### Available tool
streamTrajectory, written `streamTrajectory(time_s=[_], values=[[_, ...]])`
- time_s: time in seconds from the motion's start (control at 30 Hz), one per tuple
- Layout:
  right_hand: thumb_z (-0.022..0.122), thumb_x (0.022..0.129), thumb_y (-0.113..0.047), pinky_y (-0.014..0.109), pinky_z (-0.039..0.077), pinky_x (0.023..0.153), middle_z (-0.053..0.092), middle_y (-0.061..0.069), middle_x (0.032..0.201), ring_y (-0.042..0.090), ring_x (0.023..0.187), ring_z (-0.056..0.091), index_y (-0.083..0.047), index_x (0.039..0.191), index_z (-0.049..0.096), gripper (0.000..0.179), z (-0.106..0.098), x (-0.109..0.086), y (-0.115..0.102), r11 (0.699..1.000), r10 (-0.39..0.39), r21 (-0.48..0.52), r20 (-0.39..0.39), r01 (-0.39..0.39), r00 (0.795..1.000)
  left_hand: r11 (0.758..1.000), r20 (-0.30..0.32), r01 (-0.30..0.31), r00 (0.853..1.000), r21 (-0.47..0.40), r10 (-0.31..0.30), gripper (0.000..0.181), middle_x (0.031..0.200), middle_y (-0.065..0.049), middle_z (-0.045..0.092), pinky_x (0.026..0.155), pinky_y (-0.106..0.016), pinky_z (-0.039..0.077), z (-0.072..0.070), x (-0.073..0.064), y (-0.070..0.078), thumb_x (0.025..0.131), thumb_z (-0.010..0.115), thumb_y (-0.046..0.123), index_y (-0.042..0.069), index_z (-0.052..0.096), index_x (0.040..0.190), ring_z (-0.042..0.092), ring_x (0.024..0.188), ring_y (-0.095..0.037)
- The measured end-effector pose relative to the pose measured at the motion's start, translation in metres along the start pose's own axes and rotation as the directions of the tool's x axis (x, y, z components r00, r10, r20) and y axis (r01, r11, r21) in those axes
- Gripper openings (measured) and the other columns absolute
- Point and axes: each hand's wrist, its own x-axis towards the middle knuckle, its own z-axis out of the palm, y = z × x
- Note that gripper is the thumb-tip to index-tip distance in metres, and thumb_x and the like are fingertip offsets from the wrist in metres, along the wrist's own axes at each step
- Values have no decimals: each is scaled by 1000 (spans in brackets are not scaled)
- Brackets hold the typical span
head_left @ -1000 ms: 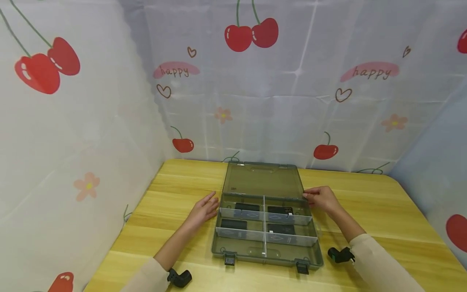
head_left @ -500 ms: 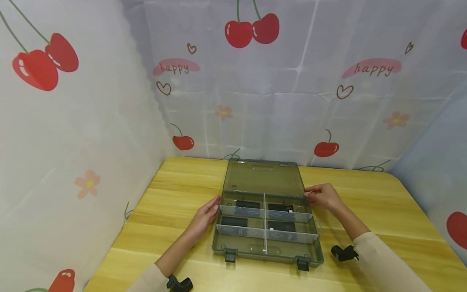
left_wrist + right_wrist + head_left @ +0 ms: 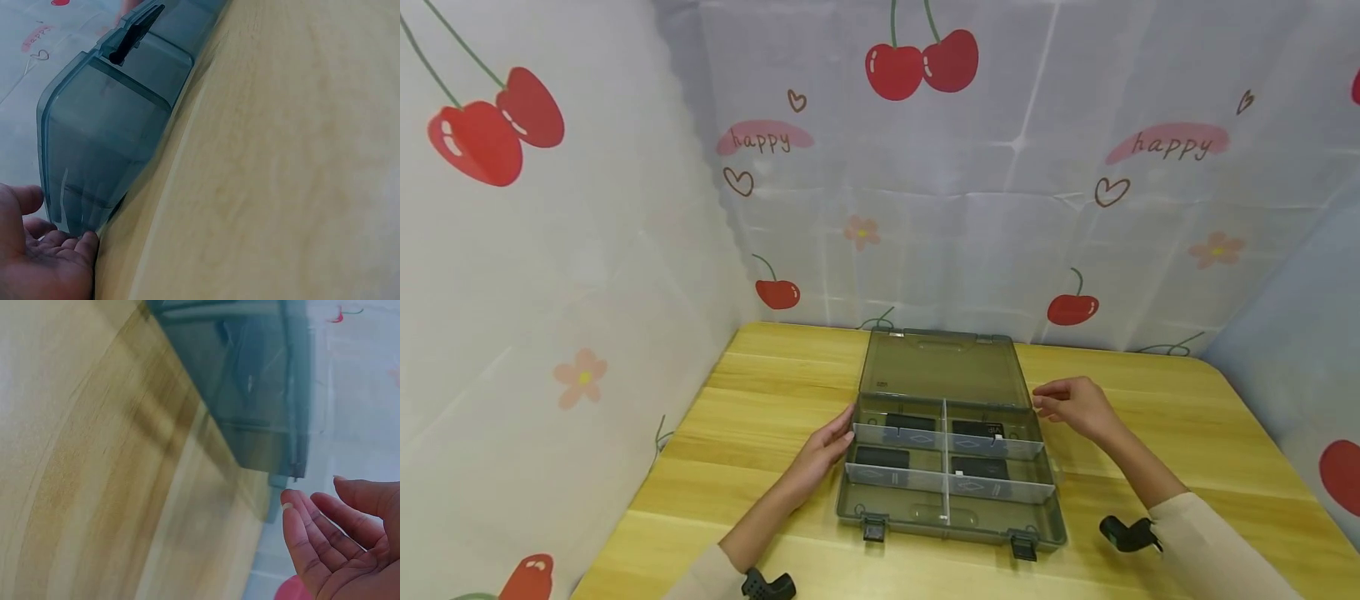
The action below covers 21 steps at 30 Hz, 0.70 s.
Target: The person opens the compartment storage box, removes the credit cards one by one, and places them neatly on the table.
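Note:
A translucent grey-green compartment box (image 3: 940, 533) lies on the table, its lid (image 3: 942, 367) folded back toward the curtain. Clear dividers split it into several cells. Four of these would be a count, so I say several hold a flat black card (image 3: 882, 457); one in the back right cell reads VIP. At the box's left wall my left hand (image 3: 815, 460) rests its fingers; the left wrist view shows the thumb (image 3: 30, 199) near the rim and the fingertips at the wall. My right hand (image 3: 1077, 407) is beside the back right corner, fingers loosely bent and apart from the box.
The wooden table (image 3: 760, 367) meets a cherry-print curtain (image 3: 970, 208) at the back and sides. Two black latches (image 3: 873, 529) hang from the box's front edge. A black camera mount (image 3: 1127, 533) sits at each wrist.
My left hand has come in against the box's left wall. My right hand has drawn off the back right corner, a little to the right. The box stays in place.

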Motion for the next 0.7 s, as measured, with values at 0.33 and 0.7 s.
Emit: streamTrajectory(time_s=[0.33,0.7], values=[[64,100,-10,39,63,72,74,23,96,31,82,73,14,116,68,29,2,-14,-23,1000,-15,7,-6,15,1000,1000,7,7,1000,-17,-7,61,168,-13,11,122,-45,20,-1,-1,-4,109,48,18,4,19,161,12,154,-32],[54,104,-2,41,63,77,71,28,103,38,91,72,22,124,57,32,9,-16,-39,989,36,136,120,-53,992,1000,0,-4,1000,-16,4,62,168,-13,13,122,-44,22,-2,0,-4,108,50,21,6,22,162,15,154,-31]])
